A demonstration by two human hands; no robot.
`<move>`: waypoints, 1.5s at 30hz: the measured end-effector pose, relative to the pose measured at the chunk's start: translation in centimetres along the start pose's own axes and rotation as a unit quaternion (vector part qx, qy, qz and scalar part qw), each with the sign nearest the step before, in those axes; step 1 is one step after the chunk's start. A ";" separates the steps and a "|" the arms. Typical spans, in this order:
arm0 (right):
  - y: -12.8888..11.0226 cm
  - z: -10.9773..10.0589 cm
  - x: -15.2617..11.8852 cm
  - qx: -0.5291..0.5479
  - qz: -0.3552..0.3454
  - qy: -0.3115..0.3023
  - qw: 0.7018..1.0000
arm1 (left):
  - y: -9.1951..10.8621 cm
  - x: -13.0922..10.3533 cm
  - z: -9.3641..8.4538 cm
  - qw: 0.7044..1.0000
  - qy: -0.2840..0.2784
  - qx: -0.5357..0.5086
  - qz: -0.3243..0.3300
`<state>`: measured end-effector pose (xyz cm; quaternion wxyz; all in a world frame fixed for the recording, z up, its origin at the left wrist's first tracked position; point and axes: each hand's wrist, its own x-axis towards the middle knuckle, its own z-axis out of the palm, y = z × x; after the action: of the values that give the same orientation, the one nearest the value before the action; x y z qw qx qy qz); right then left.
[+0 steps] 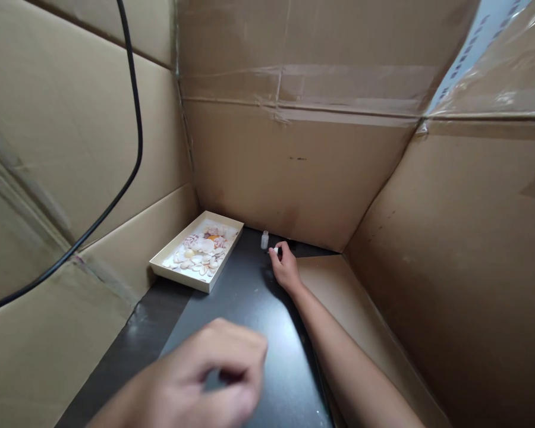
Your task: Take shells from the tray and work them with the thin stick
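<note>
My right hand reaches to the far side of the dark table, its thumb and fingers pinched on a small white cap. Just left of these fingertips a small clear bottle stands upright, apart from the hand. My left hand is raised close to the camera, curled with thumb and fingers drawn together. It is blurred, and anything within its fingertips is hidden. Farther left on the table is a shallow cream box, with several pale and reddish seashells inside.
Cardboard walls enclose the dark tabletop at the back and both sides. A black cable hangs down along the left wall. A flat cardboard piece lies to the right, partly beneath my right forearm.
</note>
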<state>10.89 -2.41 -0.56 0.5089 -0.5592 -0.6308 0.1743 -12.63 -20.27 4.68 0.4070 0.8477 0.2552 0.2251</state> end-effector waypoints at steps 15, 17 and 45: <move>-0.4 0.0 -0.3 -0.039 -0.064 -0.047 0.996 | -9.5 19.5 -3.1 0.943 0.298 0.042 -0.141; -0.3 0.0 -0.3 -0.053 -0.067 -0.051 0.995 | -9.8 19.8 -3.2 0.947 0.293 0.025 -0.130; -1.1 -0.3 -0.4 0.005 -0.045 0.021 0.999 | -13.2 18.5 -2.1 0.927 0.334 -0.139 -0.092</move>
<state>10.51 -3.22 0.28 0.5325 -0.5311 -0.6436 0.1422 -2.89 -0.56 -1.57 0.4310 0.6307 0.4198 0.4902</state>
